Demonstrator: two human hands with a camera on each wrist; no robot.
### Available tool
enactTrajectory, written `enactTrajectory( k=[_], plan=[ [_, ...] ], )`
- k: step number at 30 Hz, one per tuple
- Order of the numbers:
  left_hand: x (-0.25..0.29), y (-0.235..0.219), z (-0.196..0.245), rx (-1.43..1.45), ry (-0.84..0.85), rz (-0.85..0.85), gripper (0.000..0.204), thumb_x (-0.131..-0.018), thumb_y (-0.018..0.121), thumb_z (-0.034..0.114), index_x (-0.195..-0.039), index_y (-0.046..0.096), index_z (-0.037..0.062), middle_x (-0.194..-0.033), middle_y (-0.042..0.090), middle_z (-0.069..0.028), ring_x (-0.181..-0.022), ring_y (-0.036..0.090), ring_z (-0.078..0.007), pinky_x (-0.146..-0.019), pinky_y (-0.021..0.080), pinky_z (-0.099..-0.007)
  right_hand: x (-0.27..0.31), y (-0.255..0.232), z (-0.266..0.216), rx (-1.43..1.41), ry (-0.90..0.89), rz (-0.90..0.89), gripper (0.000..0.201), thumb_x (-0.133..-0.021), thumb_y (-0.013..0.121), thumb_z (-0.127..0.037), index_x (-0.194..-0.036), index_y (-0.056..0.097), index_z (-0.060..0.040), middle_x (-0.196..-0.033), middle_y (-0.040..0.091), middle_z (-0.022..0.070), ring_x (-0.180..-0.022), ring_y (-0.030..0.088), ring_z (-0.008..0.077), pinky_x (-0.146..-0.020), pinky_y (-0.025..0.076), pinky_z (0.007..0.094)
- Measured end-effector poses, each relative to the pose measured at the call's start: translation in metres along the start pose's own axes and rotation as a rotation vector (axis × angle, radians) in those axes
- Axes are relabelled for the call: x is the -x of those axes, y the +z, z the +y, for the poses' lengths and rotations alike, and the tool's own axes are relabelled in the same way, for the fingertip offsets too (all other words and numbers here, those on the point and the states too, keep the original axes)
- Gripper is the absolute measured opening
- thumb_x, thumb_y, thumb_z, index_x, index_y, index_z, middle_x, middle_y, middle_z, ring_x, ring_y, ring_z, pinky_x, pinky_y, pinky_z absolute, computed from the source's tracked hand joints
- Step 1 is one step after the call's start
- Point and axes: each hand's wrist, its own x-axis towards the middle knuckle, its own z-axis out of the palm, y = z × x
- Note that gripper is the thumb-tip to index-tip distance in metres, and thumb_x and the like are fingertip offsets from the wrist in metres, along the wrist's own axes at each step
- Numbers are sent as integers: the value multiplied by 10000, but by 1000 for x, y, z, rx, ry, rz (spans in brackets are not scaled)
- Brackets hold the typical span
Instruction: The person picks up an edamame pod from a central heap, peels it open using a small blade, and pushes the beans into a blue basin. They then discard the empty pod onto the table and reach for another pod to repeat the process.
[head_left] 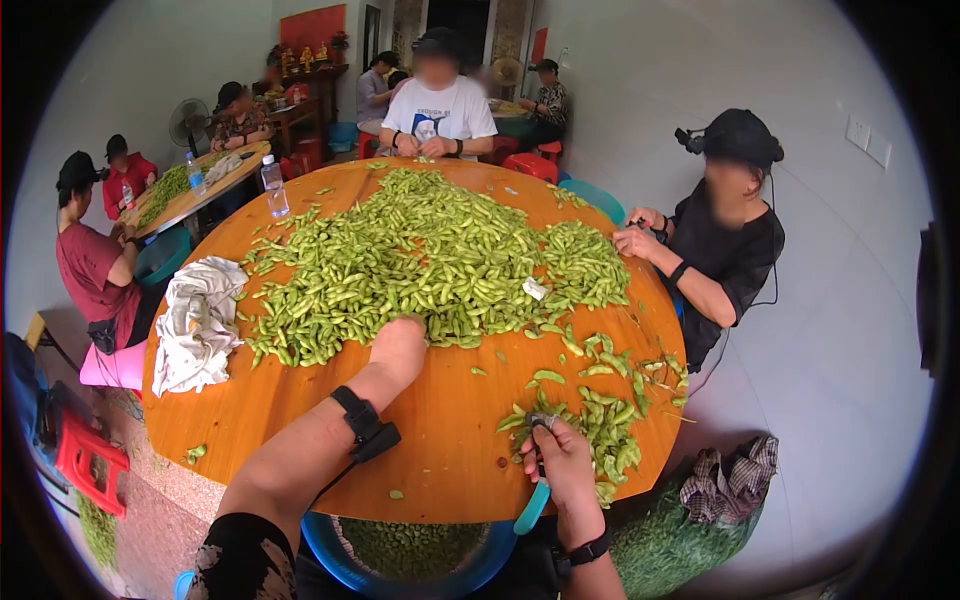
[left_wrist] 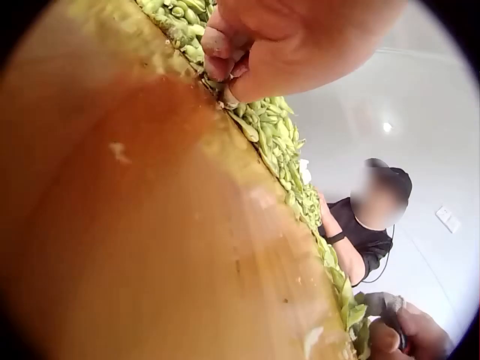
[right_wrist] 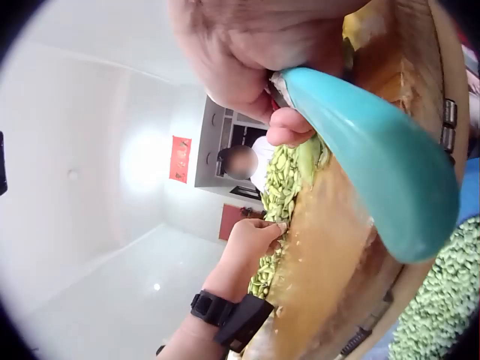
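Observation:
My left hand (head_left: 398,352) reaches to the near edge of a large heap of green edamame pods (head_left: 420,260) on the round wooden table. In the left wrist view its curled fingers (left_wrist: 217,56) and thumb pinch at a pod (left_wrist: 244,129) there; the head view hides the fingertips. My right hand (head_left: 562,462) grips a tool with a rounded teal handle (right_wrist: 375,157) above a smaller group of pods (head_left: 610,425) at the table's near right. The handle points down toward me, and the hand covers most of its working end. Grey material shows at the thumb tip.
A blue basin (head_left: 325,555) of green pieces sits below the table's near edge. A white cloth (head_left: 198,325) lies left, beside a plastic bottle (head_left: 273,185). People sit opposite and at right (head_left: 735,230). A full green sack (head_left: 680,540) stands lower right.

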Motion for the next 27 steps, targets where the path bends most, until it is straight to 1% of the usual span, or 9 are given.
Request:
enactTrajectory(
  k=[3,7,9,12,15,17,19,22,27],
  plan=[
    [4,5,-6,3,-34,-4,136,-804,623,73,-888,614,-33,-877,646,-237,-831,653,-377,-739,541,-417,2,2,-4,29,27,-49,176,-961,495,-94,-1080,587,-4,-738,575,33,-492,514,67,-404,386,206],
    [35,-10,-1,137,109,39,173,-801,647,93,-927,622,-23,-843,662,-205,-783,666,-325,-695,534,-387,2,25,-13,29,14,-135,109,-951,514,-95,-997,580,-21,-738,578,14,-502,512,62,-407,367,195],
    [63,-28,21,626,-10,-143,179,-799,679,48,-959,635,-19,-776,640,-128,-670,631,-189,-617,504,-302,-1,37,-10,62,35,-128,99,-945,532,-103,-975,581,-23,-743,582,14,-514,523,56,-408,376,198],
    [91,-18,30,903,42,-158,210,-835,651,1,-1045,647,-7,-754,625,-80,-633,578,-104,-594,479,-249,-7,50,-2,117,52,-191,113,-941,536,-115,-923,587,-17,-737,584,14,-518,536,60,-406,399,211],
    [104,-18,31,766,277,-114,317,-840,639,-6,-1155,628,31,-776,635,-84,-621,575,-119,-601,483,-255,-3,61,-2,48,89,-221,131,-945,542,-108,-866,585,-12,-711,583,12,-513,529,58,-406,385,206],
    [104,-15,28,820,234,-162,363,-836,635,-11,-1192,618,54,-775,628,-96,-624,588,-144,-614,491,-266,1,66,-2,38,102,-211,144,-946,542,-111,-850,585,-13,-696,577,10,-511,526,57,-404,379,206],
    [102,-21,28,694,216,-212,350,-823,618,-5,-1171,609,35,-913,661,-171,-800,672,-284,-715,530,-323,3,68,0,33,115,-201,159,-948,542,-114,-833,585,-13,-680,571,8,-510,523,57,-401,372,206],
    [104,-17,26,690,295,-159,334,-825,613,5,-1157,611,39,-939,659,-184,-836,664,-328,-722,537,-352,5,70,4,-16,122,-191,175,-949,545,-121,-816,585,-15,-658,561,5,-498,511,59,-396,358,206],
    [108,-13,25,713,298,-107,336,-834,617,-18,-1165,612,39,-887,681,-150,-745,687,-229,-673,540,-298,6,76,11,-88,93,-138,166,-949,547,-119,-820,592,-25,-661,563,3,-479,492,58,-387,338,204]
  ],
)
